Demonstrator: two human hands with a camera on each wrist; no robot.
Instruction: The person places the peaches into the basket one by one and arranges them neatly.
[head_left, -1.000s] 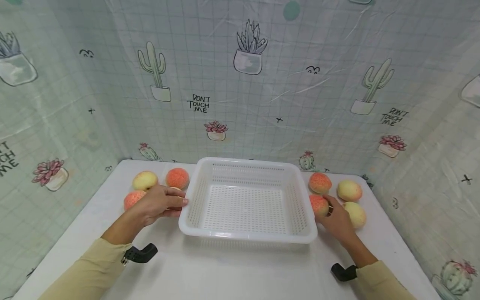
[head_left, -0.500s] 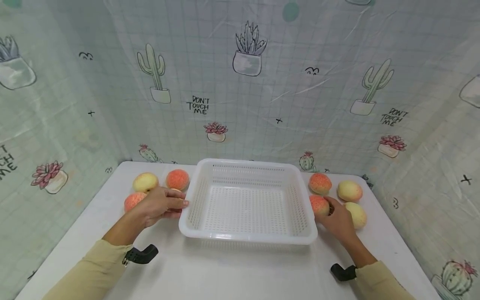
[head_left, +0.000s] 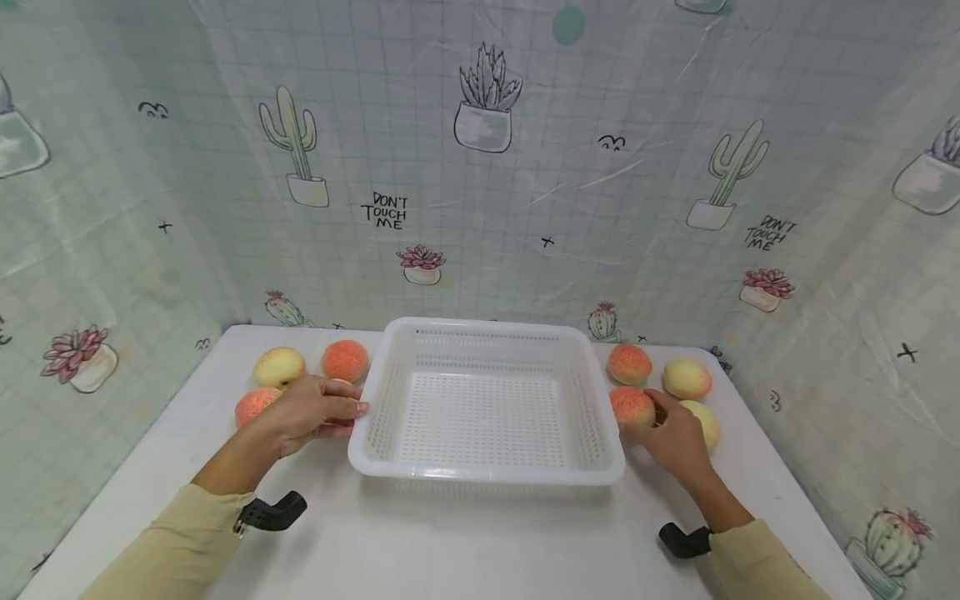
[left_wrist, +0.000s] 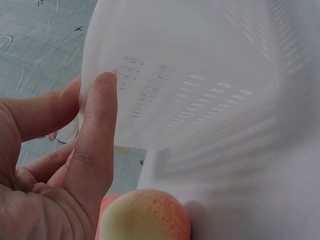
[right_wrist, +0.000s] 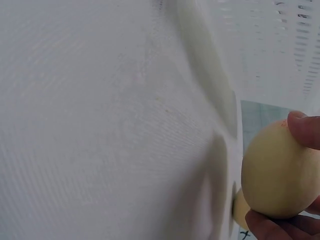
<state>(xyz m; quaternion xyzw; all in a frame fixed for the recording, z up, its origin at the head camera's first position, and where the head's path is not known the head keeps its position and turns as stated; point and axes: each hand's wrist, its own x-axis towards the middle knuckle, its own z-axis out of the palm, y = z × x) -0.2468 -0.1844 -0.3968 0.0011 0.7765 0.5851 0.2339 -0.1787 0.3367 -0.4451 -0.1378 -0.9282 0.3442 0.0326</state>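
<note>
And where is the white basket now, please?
In the head view, the white basket is central on the table, the left hand at its left rim; beside its right rim, the right hand grips a peach.

Your sleeves [head_left: 180, 542] are plain tan cloth, loosely creased, and from each cuff juts a black, bent wrist device [head_left: 272, 512]

In the left wrist view, the peach [left_wrist: 147, 215] below the left grip [head_left: 311, 414] is cut off by the bottom edge; above that grip, the basket [left_wrist: 175, 40] is cut off by the top. Outward of it, the red peach [head_left: 252, 406] is partly covered by the arm. Outward of the right grip [head_left: 670, 435], the yellow peach [head_left: 705, 423] is partly hidden. Behind both grips, the sleeves [head_left: 172, 542] are cut off.
</note>
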